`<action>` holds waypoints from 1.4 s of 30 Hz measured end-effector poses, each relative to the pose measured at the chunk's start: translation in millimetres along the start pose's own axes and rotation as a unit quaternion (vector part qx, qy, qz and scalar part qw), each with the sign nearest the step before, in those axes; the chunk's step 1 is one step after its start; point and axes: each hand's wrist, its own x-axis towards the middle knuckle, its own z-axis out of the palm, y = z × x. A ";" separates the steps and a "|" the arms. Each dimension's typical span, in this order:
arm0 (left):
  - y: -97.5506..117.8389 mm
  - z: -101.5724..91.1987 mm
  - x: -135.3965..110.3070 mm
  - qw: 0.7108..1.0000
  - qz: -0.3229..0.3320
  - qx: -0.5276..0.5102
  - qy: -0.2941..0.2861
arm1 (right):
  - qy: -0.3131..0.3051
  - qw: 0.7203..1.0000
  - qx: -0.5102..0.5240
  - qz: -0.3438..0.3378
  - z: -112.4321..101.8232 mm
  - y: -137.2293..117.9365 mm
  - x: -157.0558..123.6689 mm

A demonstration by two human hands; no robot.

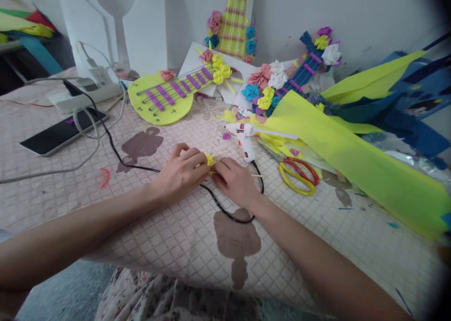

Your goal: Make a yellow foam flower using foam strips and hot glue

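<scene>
Both hands meet near the middle of the table over a small yellow paper flower (210,159), whose pointed petals stick up between them. My left hand (186,171) has its fingers curled and closed on the flower's left side. From the right, my right hand (234,178) pinches at the flower's base. A thin pale stick (257,175) shows beyond the right hand; its other end is hidden by the fingers. Just behind lies a white glue gun (246,140) with a glue stick in its back, its black cord (220,207) looping under and around the hands.
Scissors (299,175) with red and yellow handles lie to the right, beside long yellow crepe paper (327,156). Paper guitars, one yellow (162,98) and one blue (299,77), stand behind. A phone (65,131) and power strip (84,95) are at left.
</scene>
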 end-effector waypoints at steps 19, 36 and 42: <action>4.1 -0.5 0.8 0.999 -0.001 0.034 -0.004 | 0.016 1.000 -0.021 -0.015 -0.3 -1.2 0.0; 0.9 -1.0 -0.9 0.998 -0.051 -0.041 -0.010 | 0.030 0.999 0.007 0.016 -1.5 -3.0 -0.1; 2.0 -1.6 -1.5 0.997 -0.064 -0.052 -0.007 | 0.030 0.999 0.019 0.020 -1.1 -2.2 0.2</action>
